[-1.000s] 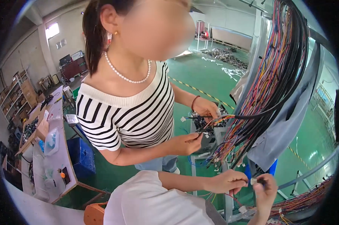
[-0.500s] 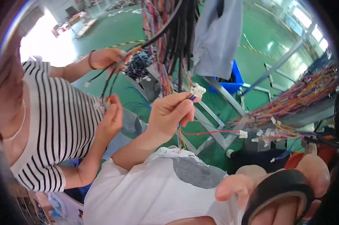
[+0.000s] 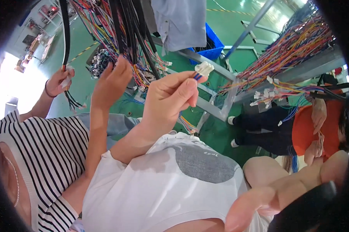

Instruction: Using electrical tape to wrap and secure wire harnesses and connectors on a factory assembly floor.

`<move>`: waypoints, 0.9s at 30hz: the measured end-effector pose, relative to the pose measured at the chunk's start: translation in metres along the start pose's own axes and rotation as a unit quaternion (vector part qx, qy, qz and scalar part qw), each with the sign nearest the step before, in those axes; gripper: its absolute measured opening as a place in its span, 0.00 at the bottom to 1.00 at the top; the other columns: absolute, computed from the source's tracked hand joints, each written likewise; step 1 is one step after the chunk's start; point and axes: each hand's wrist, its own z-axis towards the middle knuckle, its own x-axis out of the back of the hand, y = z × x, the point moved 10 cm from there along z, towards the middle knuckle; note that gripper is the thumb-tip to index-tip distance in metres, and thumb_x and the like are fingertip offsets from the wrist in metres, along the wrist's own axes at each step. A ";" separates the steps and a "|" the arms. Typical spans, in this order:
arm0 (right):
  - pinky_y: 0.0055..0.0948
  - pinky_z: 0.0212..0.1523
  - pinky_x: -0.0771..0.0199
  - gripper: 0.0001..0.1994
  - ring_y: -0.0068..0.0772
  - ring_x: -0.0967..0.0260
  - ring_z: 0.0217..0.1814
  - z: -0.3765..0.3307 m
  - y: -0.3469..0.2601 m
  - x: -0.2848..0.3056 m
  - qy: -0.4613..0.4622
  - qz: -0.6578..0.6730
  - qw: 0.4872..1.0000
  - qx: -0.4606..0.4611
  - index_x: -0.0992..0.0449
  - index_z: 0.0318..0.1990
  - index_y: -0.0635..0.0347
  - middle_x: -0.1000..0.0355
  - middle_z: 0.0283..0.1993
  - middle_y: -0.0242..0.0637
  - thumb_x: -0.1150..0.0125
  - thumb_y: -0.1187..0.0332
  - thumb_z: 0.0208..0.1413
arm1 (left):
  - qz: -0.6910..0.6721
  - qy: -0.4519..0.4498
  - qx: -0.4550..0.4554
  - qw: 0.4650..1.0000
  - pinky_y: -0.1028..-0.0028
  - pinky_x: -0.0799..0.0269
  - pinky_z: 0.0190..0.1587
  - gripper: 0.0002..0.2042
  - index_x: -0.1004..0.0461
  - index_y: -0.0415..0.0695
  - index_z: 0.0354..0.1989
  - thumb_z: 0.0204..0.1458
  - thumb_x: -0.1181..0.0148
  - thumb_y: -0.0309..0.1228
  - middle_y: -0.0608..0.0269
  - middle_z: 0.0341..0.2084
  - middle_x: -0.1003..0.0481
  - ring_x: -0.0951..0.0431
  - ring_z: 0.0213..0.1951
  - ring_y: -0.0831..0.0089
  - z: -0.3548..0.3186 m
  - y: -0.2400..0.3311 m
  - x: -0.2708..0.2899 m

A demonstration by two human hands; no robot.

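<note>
My left hand (image 3: 164, 102) pinches the wires just below a white plug connector (image 3: 204, 69), whose pin end points up and away. Blue and dark wires run from it into my fingers. More coloured wires (image 3: 187, 123) come out under that hand, in front of my white shirt. At the lower right, very near the camera, my right hand (image 3: 255, 203) has a roll of black tape (image 3: 307, 210) in it. Part of that roll and some of the fingers are cut off by the picture's dark rim.
A co-worker in a striped top (image 3: 47, 154) handles black cables on the left. Another in orange (image 3: 303, 131) holds something thin on the right. Wire bundles (image 3: 282, 50) lie over a metal frame (image 3: 224, 110). A blue bin (image 3: 209, 44) and a hanging grey garment (image 3: 180, 23) are ahead.
My left hand and the connector have shifted slightly up. The tape roll has turned and dropped toward the lower right. The striped-top co-worker's hand has risen to the hanging cables.
</note>
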 end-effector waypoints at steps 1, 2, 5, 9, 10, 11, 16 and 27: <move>0.19 0.30 0.36 0.12 0.23 0.43 0.22 0.009 -0.006 -0.018 -0.004 0.037 0.999 -0.025 0.36 0.33 0.62 0.35 0.26 0.32 0.48 0.63 0.46 | 0.001 0.005 0.002 1.000 0.87 0.48 0.21 0.14 0.33 0.30 0.39 0.53 0.53 0.32 0.68 0.15 0.36 0.43 0.17 0.86 0.000 -0.003 0.004; 0.19 0.30 0.36 0.12 0.23 0.43 0.23 0.011 0.002 -0.021 -0.011 0.070 0.996 -0.055 0.36 0.33 0.62 0.35 0.26 0.32 0.48 0.63 0.46 | 0.002 0.001 -0.011 1.000 0.87 0.50 0.20 0.12 0.31 0.33 0.38 0.52 0.52 0.31 0.70 0.15 0.35 0.43 0.17 0.88 0.001 0.000 0.006; 0.20 0.32 0.37 0.12 0.22 0.41 0.26 0.060 -0.021 -0.093 -0.020 0.156 0.977 -0.144 0.35 0.34 0.64 0.34 0.27 0.33 0.47 0.66 0.45 | 0.011 -0.002 -0.010 1.000 0.87 0.51 0.19 0.09 0.27 0.36 0.33 0.51 0.49 0.30 0.72 0.15 0.35 0.43 0.17 0.89 -0.004 0.008 0.010; 0.21 0.35 0.37 0.13 0.22 0.38 0.30 0.066 0.018 -0.127 -0.023 0.257 0.937 -0.235 0.35 0.36 0.66 0.33 0.29 0.35 0.46 0.69 0.43 | 0.101 -0.038 -0.010 0.994 0.85 0.46 0.20 0.08 0.27 0.35 0.28 0.48 0.46 0.28 0.72 0.14 0.35 0.39 0.19 0.88 -0.006 0.014 0.000; 0.21 0.35 0.37 0.13 0.22 0.38 0.31 0.061 0.021 -0.129 -0.023 0.286 0.923 -0.258 0.35 0.36 0.67 0.33 0.29 0.36 0.46 0.70 0.43 | 0.146 -0.077 -0.015 0.986 0.84 0.46 0.19 0.07 0.28 0.35 0.27 0.48 0.47 0.27 0.72 0.14 0.35 0.38 0.19 0.88 -0.007 0.017 -0.008; 0.23 0.37 0.39 0.11 0.24 0.38 0.30 0.067 0.016 -0.134 -0.061 0.216 0.954 -0.198 0.33 0.33 0.65 0.34 0.27 0.34 0.43 0.72 0.41 | 0.191 -0.116 -0.022 0.974 0.83 0.45 0.19 0.07 0.29 0.34 0.25 0.48 0.47 0.27 0.71 0.14 0.35 0.38 0.19 0.88 -0.008 0.018 -0.018; 0.31 0.36 0.44 0.11 0.38 0.41 0.26 0.069 -0.009 -0.147 -0.183 0.095 0.977 -0.050 0.32 0.26 0.60 0.37 0.22 0.34 0.37 0.68 0.35 | 0.286 -0.164 -0.113 0.937 0.74 0.43 0.18 0.03 0.32 0.35 0.21 0.41 0.46 0.22 0.58 0.13 0.35 0.36 0.15 0.69 -0.012 0.037 -0.040; 0.32 0.33 0.44 0.08 0.38 0.41 0.26 0.038 -0.001 -0.153 -0.214 0.176 0.955 -0.106 0.34 0.25 0.61 0.40 0.21 0.35 0.42 0.68 0.43 | 0.321 -0.253 -0.177 0.895 0.74 0.43 0.19 0.06 0.33 0.35 0.22 0.47 0.51 0.24 0.59 0.14 0.36 0.37 0.16 0.68 -0.016 0.045 -0.073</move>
